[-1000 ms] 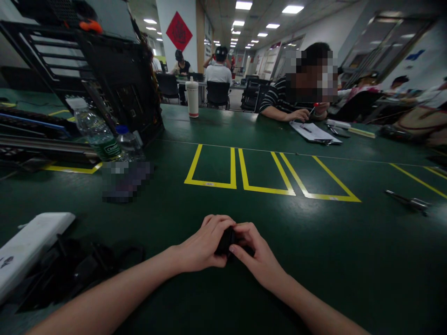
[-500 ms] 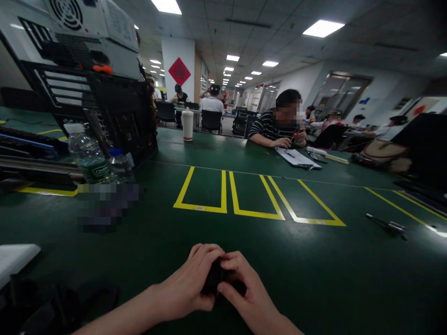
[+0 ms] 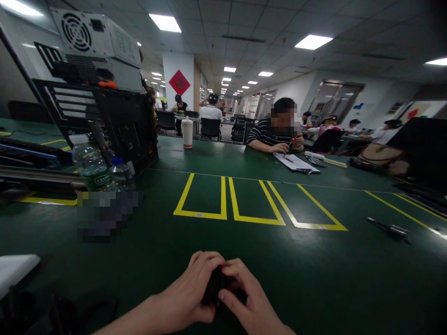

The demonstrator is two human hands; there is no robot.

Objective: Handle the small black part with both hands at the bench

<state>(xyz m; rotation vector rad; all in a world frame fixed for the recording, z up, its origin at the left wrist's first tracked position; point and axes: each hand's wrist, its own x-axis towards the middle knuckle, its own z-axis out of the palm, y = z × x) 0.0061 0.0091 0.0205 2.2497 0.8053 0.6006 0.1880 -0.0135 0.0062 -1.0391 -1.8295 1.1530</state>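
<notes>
At the lower middle of the head view, a small black object [image 3: 213, 286] sits between my two hands, close to the green table [image 3: 314, 279]. My left hand [image 3: 193, 288] is wrapped over its left side and top. From the right, my right hand [image 3: 244, 293] grips it, with the thumb on the near side and the fingers at the top. Most of the object is covered by my fingers, and I cannot make out its kind.
Yellow tape outlines [image 3: 256, 221] mark the table ahead. Bottles [image 3: 92, 163] and a computer case [image 3: 122, 121] stand at left, a white cup [image 3: 187, 132] behind. A metal tool [image 3: 391, 228] lies at right. Across the table a person [image 3: 265, 135] works by a clipboard [image 3: 296, 163].
The camera view has tilted up, so the table and my hands appear lower. Both hands stay closed around the black object, with their grip hardly altered.
</notes>
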